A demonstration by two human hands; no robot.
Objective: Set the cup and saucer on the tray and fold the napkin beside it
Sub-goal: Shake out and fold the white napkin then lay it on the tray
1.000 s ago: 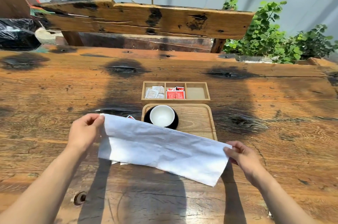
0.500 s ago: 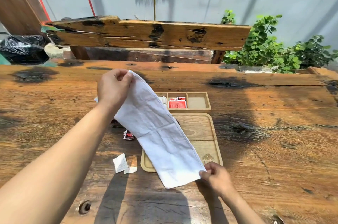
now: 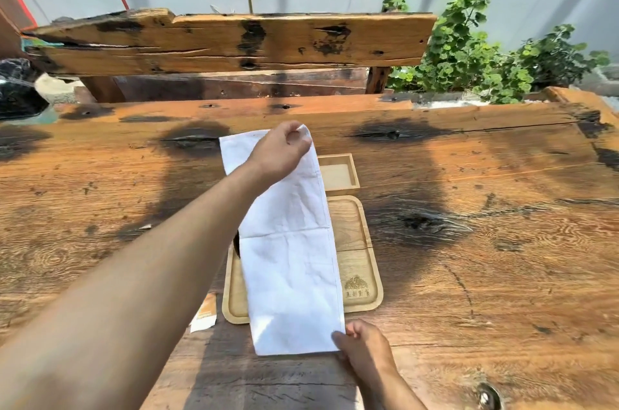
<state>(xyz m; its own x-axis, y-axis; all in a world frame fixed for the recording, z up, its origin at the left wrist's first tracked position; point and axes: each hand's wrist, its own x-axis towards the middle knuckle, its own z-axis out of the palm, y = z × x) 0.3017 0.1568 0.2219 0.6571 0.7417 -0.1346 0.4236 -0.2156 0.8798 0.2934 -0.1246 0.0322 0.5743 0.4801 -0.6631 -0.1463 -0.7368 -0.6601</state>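
A white napkin [image 3: 288, 255], folded into a long strip, is stretched lengthwise above the wooden tray [image 3: 360, 275]. My left hand [image 3: 279, 151] pinches its far end, raised over the table. At the near end my right hand [image 3: 363, 347] grips the napkin's corner close to the table's surface. The strip and my left forearm hide the cup. Only a dark sliver of the saucer [image 3: 237, 247] shows at the napkin's left edge, on the tray's left part.
A small wooden compartment box [image 3: 340, 171] sits just beyond the tray, mostly covered by the napkin. Paper sachets [image 3: 205, 312] lie left of the tray's near corner. A rough wooden bench back [image 3: 234, 41] and green plants [image 3: 485, 54] stand behind the table.
The napkin has swung from sideways to lengthwise. My left hand moved farther away and to the right with its end, while my right hand came nearer with the other corner.
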